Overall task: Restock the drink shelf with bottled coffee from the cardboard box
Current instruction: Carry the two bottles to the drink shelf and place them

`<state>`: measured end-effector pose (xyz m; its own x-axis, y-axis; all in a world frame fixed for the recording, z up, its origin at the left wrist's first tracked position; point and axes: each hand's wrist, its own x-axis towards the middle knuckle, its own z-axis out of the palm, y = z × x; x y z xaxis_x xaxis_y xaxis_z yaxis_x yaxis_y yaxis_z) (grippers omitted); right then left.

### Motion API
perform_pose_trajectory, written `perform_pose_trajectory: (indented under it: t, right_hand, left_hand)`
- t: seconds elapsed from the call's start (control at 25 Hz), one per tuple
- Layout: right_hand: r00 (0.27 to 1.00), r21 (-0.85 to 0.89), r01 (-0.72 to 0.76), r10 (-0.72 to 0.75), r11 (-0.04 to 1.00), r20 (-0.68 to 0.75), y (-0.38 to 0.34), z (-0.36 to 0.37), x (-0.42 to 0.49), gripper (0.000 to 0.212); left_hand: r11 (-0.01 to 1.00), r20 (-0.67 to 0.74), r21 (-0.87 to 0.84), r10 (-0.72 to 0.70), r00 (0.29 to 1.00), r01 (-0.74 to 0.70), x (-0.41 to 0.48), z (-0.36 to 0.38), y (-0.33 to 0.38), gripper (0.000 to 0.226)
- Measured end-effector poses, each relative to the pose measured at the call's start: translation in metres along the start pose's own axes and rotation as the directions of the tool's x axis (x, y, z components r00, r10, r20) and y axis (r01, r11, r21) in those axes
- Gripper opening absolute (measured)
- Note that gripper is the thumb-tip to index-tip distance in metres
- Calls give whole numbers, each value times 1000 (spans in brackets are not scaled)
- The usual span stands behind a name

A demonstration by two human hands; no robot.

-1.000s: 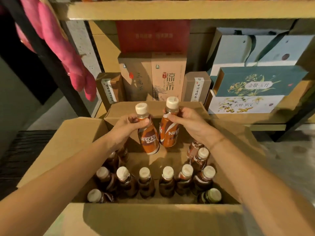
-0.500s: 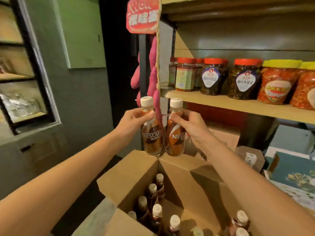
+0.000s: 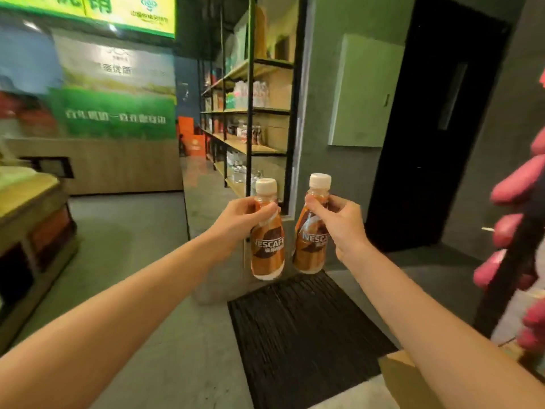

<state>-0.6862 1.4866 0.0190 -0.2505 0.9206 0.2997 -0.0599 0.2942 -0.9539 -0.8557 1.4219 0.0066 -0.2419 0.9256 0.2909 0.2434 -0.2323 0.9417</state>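
Shop aisle ahead: the view swings off the box and toward the drink shelf [image 3: 256, 149].
The shelf stands well beyond both grips. The cardboard box [image 3: 404, 376], under the hands a second ago, now shows only a corner below the right forearm. The left hand [image 3: 244, 215] curls round the left bottle [image 3: 267, 246] and the right hand [image 3: 339, 222] round the right bottle [image 3: 309, 243], both upright and just apart. Judgement: pick done, carry begun.
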Motion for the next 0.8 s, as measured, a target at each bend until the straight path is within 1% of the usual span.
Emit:
perform_pose_trajectory:
  t: [0.12,0.24,0.28,0.36,0.4,0.44,0.56,0.72,0.8]
  right_hand:
    - [996,28,-5,2,1000,86,13,105,36,13]
    - [988,61,0,-10,998,155,21,210,76,16]
    - [985,67,-6,-6,998,170,23,243,89,21]
    - [982,96,-5,-13,995,186,27,305,118,39]
    - [981,97,-10,-10,995,195,28,333,132,45]
    - [977,97,-17,-4,995,213,29,362,146,44]
    - [963,97,-29,2,995,269,36,432,187,28]
    - [959,81,-21,-3,996,284,68,508,259,36]
    - [955,82,-30,4,996,295,87,539,303,35]
  left_hand:
    - [999,-135,48,-12,991,19,18,-98,-25,29]
    - [994,-214,106,-5,977,29,46,-199,-42,29]
    - [991,-232,126,-8,973,38,56,-229,-45,28]
    - [985,-263,161,-16,965,60,75,-286,-52,27]
    - [984,-282,161,-23,959,71,84,-310,-57,28]
    - [985,-302,155,-32,953,82,95,-336,-63,27]
    - [984,-364,140,-52,930,110,130,-395,-90,27]
    - [985,-449,110,-70,891,133,190,-457,-134,14]
    - [983,-477,106,-80,875,148,228,-483,-156,12]
